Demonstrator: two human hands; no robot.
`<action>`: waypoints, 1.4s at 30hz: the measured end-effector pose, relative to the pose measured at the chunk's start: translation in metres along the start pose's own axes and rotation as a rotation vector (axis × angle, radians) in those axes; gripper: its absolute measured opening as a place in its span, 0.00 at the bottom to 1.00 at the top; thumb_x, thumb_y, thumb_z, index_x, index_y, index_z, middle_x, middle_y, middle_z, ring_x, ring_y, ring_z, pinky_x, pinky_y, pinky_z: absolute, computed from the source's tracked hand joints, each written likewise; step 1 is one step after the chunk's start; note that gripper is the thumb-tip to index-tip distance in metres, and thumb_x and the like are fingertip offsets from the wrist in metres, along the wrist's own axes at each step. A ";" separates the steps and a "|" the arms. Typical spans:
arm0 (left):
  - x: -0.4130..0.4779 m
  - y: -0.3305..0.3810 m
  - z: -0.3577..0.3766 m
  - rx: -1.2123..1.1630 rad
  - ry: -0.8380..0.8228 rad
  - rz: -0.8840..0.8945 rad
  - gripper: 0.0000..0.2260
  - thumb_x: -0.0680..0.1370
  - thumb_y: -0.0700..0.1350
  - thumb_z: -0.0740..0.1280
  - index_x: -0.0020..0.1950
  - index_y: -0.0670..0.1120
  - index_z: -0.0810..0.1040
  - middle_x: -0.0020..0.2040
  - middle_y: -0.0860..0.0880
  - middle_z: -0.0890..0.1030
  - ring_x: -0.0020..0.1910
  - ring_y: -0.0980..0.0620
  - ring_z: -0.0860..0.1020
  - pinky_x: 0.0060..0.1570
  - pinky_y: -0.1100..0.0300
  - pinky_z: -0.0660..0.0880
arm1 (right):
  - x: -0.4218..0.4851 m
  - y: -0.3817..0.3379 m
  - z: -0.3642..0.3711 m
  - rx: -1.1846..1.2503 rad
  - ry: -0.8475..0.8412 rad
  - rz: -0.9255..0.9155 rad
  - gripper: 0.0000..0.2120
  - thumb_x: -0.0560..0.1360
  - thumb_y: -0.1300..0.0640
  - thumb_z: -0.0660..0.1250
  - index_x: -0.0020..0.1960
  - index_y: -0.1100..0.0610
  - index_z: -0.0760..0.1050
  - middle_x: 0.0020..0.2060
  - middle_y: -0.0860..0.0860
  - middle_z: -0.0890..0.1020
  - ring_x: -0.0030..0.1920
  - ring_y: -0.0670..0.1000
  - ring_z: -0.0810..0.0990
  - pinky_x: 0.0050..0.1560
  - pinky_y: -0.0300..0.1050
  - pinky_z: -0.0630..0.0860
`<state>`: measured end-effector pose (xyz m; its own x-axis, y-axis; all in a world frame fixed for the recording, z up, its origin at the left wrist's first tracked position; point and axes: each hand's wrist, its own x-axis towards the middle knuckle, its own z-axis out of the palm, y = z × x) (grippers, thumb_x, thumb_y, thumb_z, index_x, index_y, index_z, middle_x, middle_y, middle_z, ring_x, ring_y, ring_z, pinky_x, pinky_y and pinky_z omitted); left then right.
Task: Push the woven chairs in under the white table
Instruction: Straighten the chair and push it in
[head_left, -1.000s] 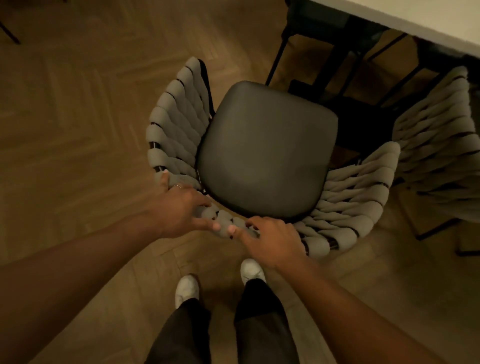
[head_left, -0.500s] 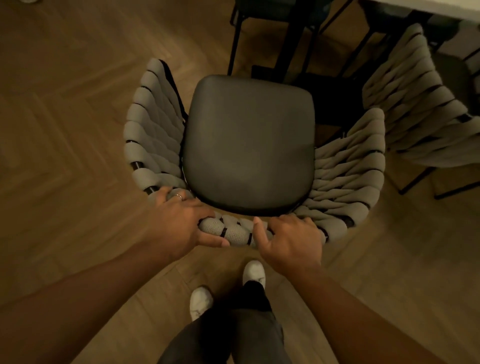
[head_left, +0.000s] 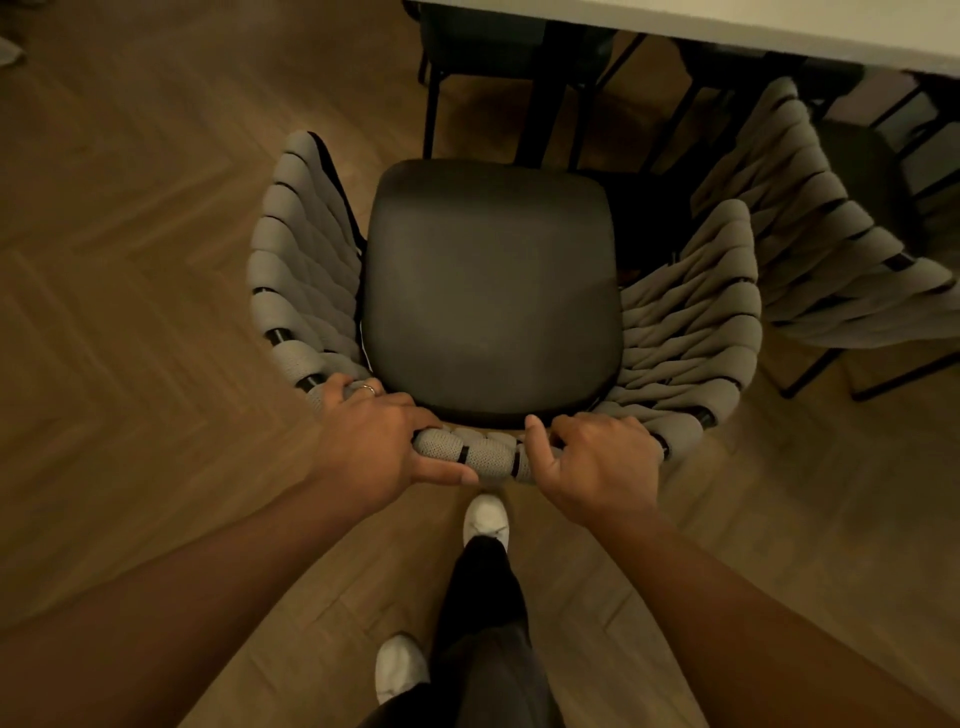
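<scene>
Left hand (head_left: 374, 441) and right hand (head_left: 597, 462) clamp the woven chair (head_left: 493, 291) by its back rim; pushed crooked, it may strike the leg (head_left: 540, 104) under the white table (head_left: 727, 26) (or the neighbouring chair (head_left: 831, 249)).

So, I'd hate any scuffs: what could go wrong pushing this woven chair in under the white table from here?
The black post under the white table stands straight ahead of the woven chair; pushed straight, the seat or legs may knock it.
Its right armrest sits close to the neighbouring chair; the weaves could rub or snag.
The left hand and right hand grip the backrest near its middle, so it may swivel off line.
</scene>
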<state>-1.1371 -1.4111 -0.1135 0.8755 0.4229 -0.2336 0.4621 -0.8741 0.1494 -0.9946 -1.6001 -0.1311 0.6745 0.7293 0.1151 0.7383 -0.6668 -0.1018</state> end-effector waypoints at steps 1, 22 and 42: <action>0.009 0.000 -0.002 0.002 -0.006 0.004 0.44 0.56 0.85 0.41 0.55 0.65 0.79 0.51 0.61 0.81 0.58 0.53 0.73 0.61 0.49 0.52 | 0.008 0.003 0.000 0.000 -0.005 0.003 0.26 0.79 0.42 0.59 0.26 0.54 0.73 0.22 0.48 0.72 0.23 0.51 0.68 0.32 0.45 0.66; 0.099 0.014 -0.027 0.028 -0.059 -0.007 0.43 0.56 0.85 0.43 0.57 0.64 0.78 0.54 0.61 0.80 0.60 0.54 0.73 0.62 0.49 0.52 | 0.096 0.049 0.003 0.095 -0.091 0.014 0.22 0.78 0.41 0.58 0.33 0.52 0.78 0.26 0.46 0.75 0.29 0.48 0.71 0.34 0.43 0.62; 0.126 0.073 -0.025 -0.282 -0.186 0.132 0.30 0.73 0.75 0.46 0.42 0.58 0.81 0.36 0.57 0.77 0.35 0.60 0.75 0.32 0.61 0.67 | 0.136 0.165 -0.024 0.384 -0.169 0.699 0.48 0.78 0.47 0.69 0.82 0.54 0.37 0.81 0.59 0.50 0.75 0.64 0.64 0.69 0.57 0.69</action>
<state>-0.9896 -1.4155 -0.1078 0.9017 0.2372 -0.3614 0.3899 -0.8074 0.4428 -0.7811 -1.6153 -0.1089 0.9484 0.1982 -0.2475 0.0758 -0.8997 -0.4299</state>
